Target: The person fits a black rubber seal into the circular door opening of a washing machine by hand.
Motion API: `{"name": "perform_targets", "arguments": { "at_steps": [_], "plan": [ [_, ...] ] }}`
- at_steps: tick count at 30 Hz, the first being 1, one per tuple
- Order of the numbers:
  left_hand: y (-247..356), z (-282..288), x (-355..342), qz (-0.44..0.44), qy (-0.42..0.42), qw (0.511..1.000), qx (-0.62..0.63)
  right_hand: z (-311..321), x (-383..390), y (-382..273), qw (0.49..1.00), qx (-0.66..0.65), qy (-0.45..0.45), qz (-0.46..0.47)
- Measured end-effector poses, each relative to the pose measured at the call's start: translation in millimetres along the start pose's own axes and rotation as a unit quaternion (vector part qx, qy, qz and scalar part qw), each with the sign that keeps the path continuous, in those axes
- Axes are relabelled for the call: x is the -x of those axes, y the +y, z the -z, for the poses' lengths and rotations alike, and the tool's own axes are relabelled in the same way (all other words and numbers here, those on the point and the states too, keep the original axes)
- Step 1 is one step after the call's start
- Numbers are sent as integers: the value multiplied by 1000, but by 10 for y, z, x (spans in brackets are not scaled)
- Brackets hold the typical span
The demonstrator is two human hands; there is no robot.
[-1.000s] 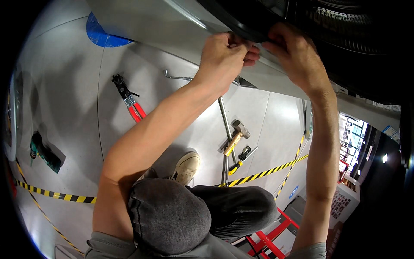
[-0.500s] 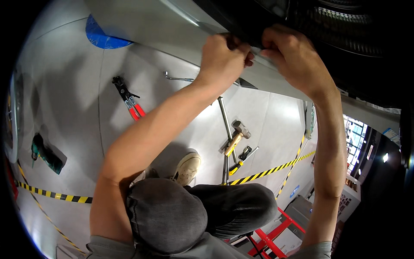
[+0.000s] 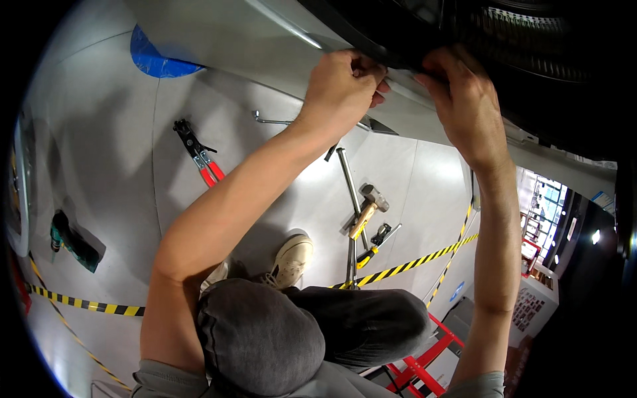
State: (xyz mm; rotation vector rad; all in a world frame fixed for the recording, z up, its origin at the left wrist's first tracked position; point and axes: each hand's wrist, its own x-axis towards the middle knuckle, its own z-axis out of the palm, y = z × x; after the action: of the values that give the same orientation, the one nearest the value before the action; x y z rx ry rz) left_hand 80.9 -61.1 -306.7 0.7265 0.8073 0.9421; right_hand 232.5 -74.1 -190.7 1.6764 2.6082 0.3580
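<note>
Overhead, the black wheel-arch liner (image 3: 381,43) of a car meets the edge of a pale grey body panel (image 3: 252,56). My left hand (image 3: 342,86) is closed in a pinch at that edge, knuckles up, and its palm hides most of what the fingers grip. To its right, my right hand (image 3: 470,106) has its fingers hooked over the liner and its thumb against the edge; the fingertips are lost in the dark. No tool shows in either hand.
Below on the grey floor lie red-handled pliers (image 3: 199,156), a ratchet (image 3: 265,119), a long metal bar (image 3: 346,176), a wooden-handled hammer (image 3: 368,211), a yellow-black screwdriver (image 3: 366,256) and a green power tool (image 3: 71,242). Yellow-black tape (image 3: 405,264) crosses behind them.
My right hand has moved slightly right along the edge, its fingers reaching further into the dark wheel arch. My left hand stays at nearly the same spot.
</note>
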Motion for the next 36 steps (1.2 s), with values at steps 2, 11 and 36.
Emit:
{"name": "perform_targets", "arguments": {
  "at_steps": [2,11,36],
  "plan": [
    [20,44,73,-51,1,991,-122,-2,-5,46,1000,-26,-5,7],
    [182,130,-154,-566,-9,640,-520,145,-371,262,962,-134,-221,-84],
    [209,227,-324,-613,-48,634,-469,-22,-181,-57,1000,12,-21,20]
  ]
}}
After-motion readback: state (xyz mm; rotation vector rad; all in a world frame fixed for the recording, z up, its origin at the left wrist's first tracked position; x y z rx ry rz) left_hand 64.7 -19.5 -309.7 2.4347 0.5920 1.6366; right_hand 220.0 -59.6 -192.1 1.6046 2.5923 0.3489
